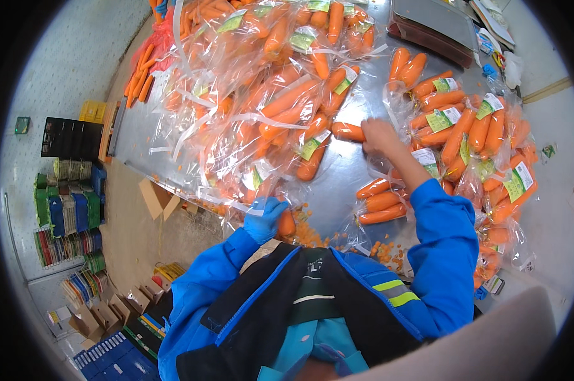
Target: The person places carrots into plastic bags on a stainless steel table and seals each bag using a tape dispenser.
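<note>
My right hand (379, 136) reaches over the metal table and is closed on the thick end of a loose-looking carrot (347, 131), beside the big heap. At the near table edge my left hand (263, 220), in a blue glove, is closed on a clear plastic bag of carrots (286, 223); its fingertips are partly hidden by film. Between and beyond my hands lies a heap of bagged carrots (280, 105) with green and white labels. Under my right forearm sit more labelled bags of carrots (381, 202).
Carrot slices and scraps (306, 228) litter the table's near edge. Loose carrots (139, 82) lie at the far left by a red bag (163, 47), where another person's blue-gloved hand (161, 7) shows. A grey box-like case (433, 25) stands far right. Cardboard boxes (87, 317) stand lower left.
</note>
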The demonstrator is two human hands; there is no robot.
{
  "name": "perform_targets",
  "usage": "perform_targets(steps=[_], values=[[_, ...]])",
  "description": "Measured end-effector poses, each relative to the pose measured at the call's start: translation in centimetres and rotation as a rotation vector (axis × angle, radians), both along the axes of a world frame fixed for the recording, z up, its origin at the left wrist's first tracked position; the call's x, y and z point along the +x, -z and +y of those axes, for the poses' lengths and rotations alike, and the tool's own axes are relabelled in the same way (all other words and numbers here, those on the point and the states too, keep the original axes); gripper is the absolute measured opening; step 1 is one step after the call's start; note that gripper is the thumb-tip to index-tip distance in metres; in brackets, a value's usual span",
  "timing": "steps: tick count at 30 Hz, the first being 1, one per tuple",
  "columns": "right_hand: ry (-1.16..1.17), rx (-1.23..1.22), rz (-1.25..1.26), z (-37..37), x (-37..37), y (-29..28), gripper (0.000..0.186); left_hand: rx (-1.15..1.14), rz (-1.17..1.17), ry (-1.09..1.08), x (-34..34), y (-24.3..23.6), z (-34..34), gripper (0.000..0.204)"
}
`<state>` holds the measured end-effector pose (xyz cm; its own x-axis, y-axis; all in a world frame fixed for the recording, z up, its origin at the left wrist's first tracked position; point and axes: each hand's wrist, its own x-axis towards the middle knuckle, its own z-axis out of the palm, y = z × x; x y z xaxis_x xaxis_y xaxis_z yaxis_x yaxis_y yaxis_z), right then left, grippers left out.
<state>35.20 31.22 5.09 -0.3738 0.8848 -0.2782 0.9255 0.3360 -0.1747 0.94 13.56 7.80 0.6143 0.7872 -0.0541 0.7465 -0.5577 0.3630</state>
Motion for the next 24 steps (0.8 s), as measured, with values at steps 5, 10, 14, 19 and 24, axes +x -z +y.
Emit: perform_targets(steps=[5, 10, 14, 19, 24], values=[[0.184, -0.207, 0.254, -5.3, -1.8, -2.4, 0.037, 0.207, 0.158, 0.287, 0.5, 2.5, -1.1, 0.051], [0.292, -0.19, 0.423, -11.3, -3.5, -6.9, 0.039, 0.158, 0.101, 0.575, -1.9, 3.2, 1.9, 0.047], [0.342, -0.347, 0.994, -18.0, -10.1, -7.9, 0.053, -0.903, -0.694, -0.028, -1.7, -5.3, 3.4, 0.046], [0.383, -0.281, 1.152, -20.4, -25.4, -8.3, 0.051, -1.187, -1.683, -0.333, -8.6, -3.5, 0.4, 0.061], [0.259, -0.623, 1.096, -18.1, -33.9, -7.9, 0.044, -1.209, -1.84, -0.544, -18.5, -5.5, 2.5, 0.058]])
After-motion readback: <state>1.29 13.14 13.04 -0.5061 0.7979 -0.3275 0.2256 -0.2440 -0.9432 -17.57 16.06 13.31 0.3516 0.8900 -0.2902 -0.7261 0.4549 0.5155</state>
